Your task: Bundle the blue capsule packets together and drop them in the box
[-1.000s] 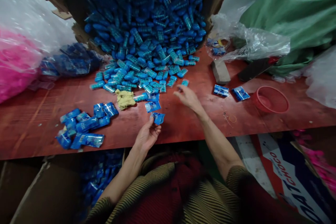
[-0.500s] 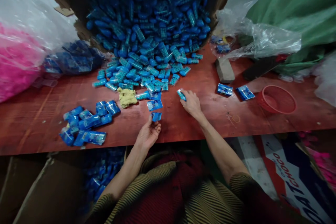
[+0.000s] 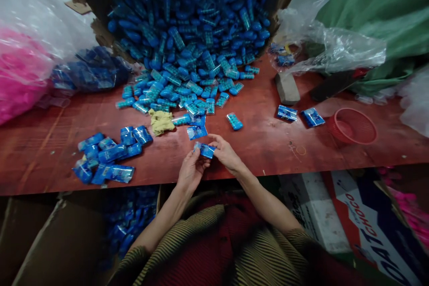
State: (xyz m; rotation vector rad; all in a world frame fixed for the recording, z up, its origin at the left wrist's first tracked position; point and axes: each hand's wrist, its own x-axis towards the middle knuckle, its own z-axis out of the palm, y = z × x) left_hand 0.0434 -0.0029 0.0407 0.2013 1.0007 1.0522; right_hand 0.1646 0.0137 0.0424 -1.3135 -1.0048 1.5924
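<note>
My left hand (image 3: 191, 170) and my right hand (image 3: 225, 154) meet over the near edge of the red table (image 3: 254, 143), both pinching one small blue packet (image 3: 205, 150). Just beyond lies another flat blue packet (image 3: 196, 132). A blue capsule-shaped piece (image 3: 234, 121) rests alone on the table to the right of my hands. A big heap of blue pieces (image 3: 194, 44) spills out of a cardboard box at the back. A pile of filled blue packets (image 3: 109, 154) lies at the left.
A yellow rag (image 3: 161, 121) sits by the heap. Two blue packets (image 3: 300, 115), a red basket (image 3: 351, 126) and a grey block (image 3: 287, 89) lie at the right. Clear plastic bags, pink stock (image 3: 20, 76) and green cloth (image 3: 378, 13) ring the table. A box of packets (image 3: 127, 223) stands below.
My right hand dragged a blue piece out of the heap, left it on the table, then came back to the packet held by my left hand. Both hands now grip that packet.
</note>
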